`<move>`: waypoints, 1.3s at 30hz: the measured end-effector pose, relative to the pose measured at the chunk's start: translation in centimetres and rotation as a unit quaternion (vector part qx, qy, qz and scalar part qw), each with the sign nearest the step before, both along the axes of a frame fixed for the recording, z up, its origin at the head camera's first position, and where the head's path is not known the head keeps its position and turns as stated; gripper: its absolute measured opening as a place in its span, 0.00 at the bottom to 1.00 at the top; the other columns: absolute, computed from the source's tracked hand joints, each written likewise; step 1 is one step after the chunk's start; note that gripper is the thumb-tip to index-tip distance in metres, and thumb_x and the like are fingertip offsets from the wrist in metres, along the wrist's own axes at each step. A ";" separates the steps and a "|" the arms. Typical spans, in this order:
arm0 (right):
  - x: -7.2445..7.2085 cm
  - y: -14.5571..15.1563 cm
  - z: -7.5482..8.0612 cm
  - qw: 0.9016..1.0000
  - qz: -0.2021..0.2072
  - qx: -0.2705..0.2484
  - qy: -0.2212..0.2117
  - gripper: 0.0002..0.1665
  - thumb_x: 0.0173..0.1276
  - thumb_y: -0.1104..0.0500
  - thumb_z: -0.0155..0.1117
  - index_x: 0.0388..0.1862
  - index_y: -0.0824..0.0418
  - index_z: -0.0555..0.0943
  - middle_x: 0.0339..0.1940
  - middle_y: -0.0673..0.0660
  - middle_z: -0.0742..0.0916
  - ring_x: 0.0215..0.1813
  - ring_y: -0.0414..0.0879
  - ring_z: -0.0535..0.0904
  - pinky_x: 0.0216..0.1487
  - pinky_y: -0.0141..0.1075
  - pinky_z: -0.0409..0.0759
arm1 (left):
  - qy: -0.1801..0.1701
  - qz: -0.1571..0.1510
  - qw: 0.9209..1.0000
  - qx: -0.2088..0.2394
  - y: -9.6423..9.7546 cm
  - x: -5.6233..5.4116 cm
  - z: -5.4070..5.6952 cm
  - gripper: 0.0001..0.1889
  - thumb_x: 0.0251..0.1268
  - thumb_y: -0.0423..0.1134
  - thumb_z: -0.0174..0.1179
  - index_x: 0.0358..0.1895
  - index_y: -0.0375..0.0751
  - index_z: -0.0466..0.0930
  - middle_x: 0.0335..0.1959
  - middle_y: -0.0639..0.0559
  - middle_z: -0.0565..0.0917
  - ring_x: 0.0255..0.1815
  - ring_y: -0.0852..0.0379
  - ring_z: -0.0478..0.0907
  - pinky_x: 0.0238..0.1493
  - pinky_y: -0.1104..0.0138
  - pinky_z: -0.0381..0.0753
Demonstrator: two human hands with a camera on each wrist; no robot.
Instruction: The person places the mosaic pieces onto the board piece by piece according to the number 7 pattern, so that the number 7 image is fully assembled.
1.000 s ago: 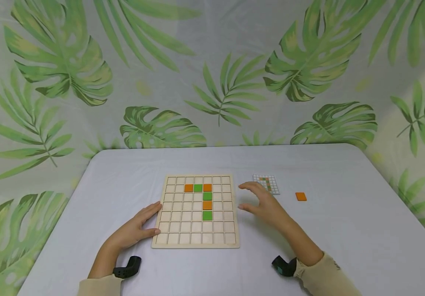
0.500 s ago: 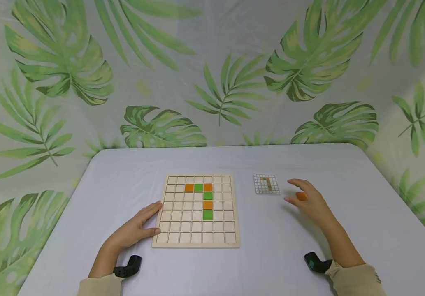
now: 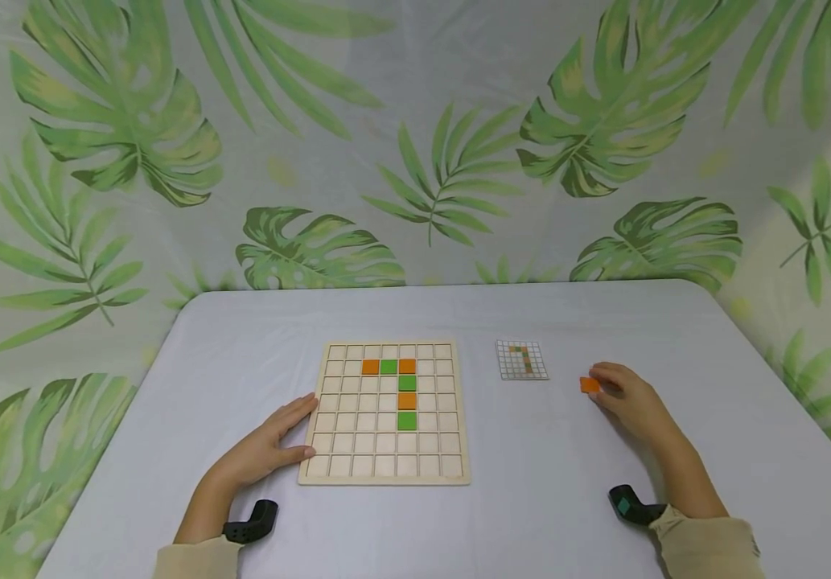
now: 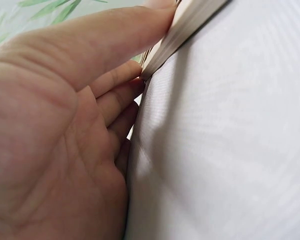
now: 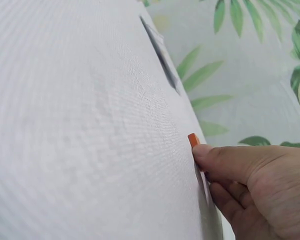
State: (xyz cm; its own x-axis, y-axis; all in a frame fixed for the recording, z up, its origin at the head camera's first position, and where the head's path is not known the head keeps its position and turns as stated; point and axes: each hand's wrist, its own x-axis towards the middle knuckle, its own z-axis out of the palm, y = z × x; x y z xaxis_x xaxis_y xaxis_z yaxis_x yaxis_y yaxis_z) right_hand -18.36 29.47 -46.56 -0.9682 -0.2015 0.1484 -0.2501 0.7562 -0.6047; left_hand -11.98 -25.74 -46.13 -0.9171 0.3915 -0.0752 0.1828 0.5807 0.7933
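A square wooden grid board [image 3: 364, 466] lies on the table, with orange and green square tiles set in some of its cells. They form a row of three near the top and a column running down from its right end. My left hand [image 3: 259, 450] rests against the board's left edge, fingers extended, thumb and fingertips at the frame. To the right, my right hand [image 3: 632, 402] pinches a loose orange tile [image 3: 589, 385] between thumb and fingers. In the right wrist view the orange tile [image 5: 193, 140] pokes out past the thumb tip, close over the white cloth.
Between the board and my right hand lies a small pattern card [image 3: 522, 360] printed with a grid and coloured squares. The white table [image 3: 531, 498] ends at the back against a leaf-print cloth [image 3: 458, 121].
My right hand has moved right from beside the board, past the card, to the loose orange tile, and its fingers have closed on it. My left hand stays at the board's edge.
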 end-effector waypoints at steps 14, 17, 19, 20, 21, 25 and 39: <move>0.7 -2.7 2.0 0.999 0.005 -0.014 0.029 0.18 0.58 0.64 0.64 0.48 0.68 0.75 0.48 0.66 0.77 0.49 0.62 0.73 0.49 0.56 0.68 | 0.002 0.000 1.000 -0.003 0.0 0.0 0.0 0.42 0.52 0.47 0.64 0.69 0.41 0.53 0.70 0.46 0.50 0.69 0.42 0.38 0.61 0.43 0.40; 1.1 -4.3 2.9 0.999 0.019 -0.026 0.043 0.20 0.57 0.63 0.65 0.49 0.66 0.75 0.47 0.62 0.78 0.48 0.58 0.74 0.48 0.53 0.70 | 0.002 0.000 1.000 0.000 0.0 0.0 0.0 0.42 0.52 0.46 0.64 0.69 0.41 0.53 0.70 0.46 0.50 0.69 0.41 0.38 0.61 0.43 0.39; 1.4 -5.6 3.4 0.997 0.033 -0.031 0.058 0.20 0.56 0.63 0.66 0.48 0.64 0.76 0.45 0.59 0.79 0.47 0.54 0.74 0.46 0.50 0.71 | 0.004 -0.001 1.000 0.001 0.0 0.0 -0.1 0.42 0.53 0.46 0.64 0.69 0.41 0.53 0.70 0.46 0.50 0.69 0.41 0.38 0.61 0.43 0.39; 1.5 -6.3 3.7 0.996 0.042 -0.032 0.067 0.20 0.56 0.62 0.67 0.48 0.64 0.76 0.45 0.58 0.79 0.46 0.52 0.74 0.46 0.49 0.72 | 0.005 -0.002 1.000 0.001 0.0 0.0 -0.1 0.42 0.53 0.46 0.64 0.69 0.41 0.53 0.70 0.46 0.50 0.69 0.41 0.38 0.61 0.43 0.40; 1.6 -6.9 3.9 0.995 0.053 -0.033 0.079 0.20 0.55 0.63 0.68 0.47 0.63 0.76 0.44 0.56 0.79 0.45 0.50 0.75 0.45 0.47 0.73 | 0.006 -0.003 1.000 0.000 0.0 -0.1 -0.1 0.42 0.53 0.46 0.64 0.69 0.41 0.53 0.70 0.46 0.50 0.69 0.41 0.38 0.61 0.43 0.40; 2.2 -9.6 4.4 0.986 0.103 -0.044 0.121 0.21 0.52 0.65 0.69 0.46 0.61 0.77 0.42 0.52 0.80 0.43 0.47 0.75 0.42 0.43 0.75 | 0.008 -0.005 1.000 -0.002 -0.1 -0.1 -0.1 0.42 0.53 0.46 0.63 0.69 0.41 0.53 0.70 0.46 0.50 0.69 0.40 0.38 0.61 0.43 0.40; 4.2 -18.8 2.8 0.966 0.236 -0.075 0.078 0.18 0.54 0.62 0.69 0.44 0.61 0.77 0.41 0.49 0.80 0.42 0.46 0.76 0.44 0.34 0.75 | 0.005 -0.004 1.000 0.004 -0.1 -0.1 -0.2 0.42 0.52 0.46 0.64 0.69 0.41 0.53 0.70 0.46 0.50 0.69 0.41 0.38 0.61 0.43 0.39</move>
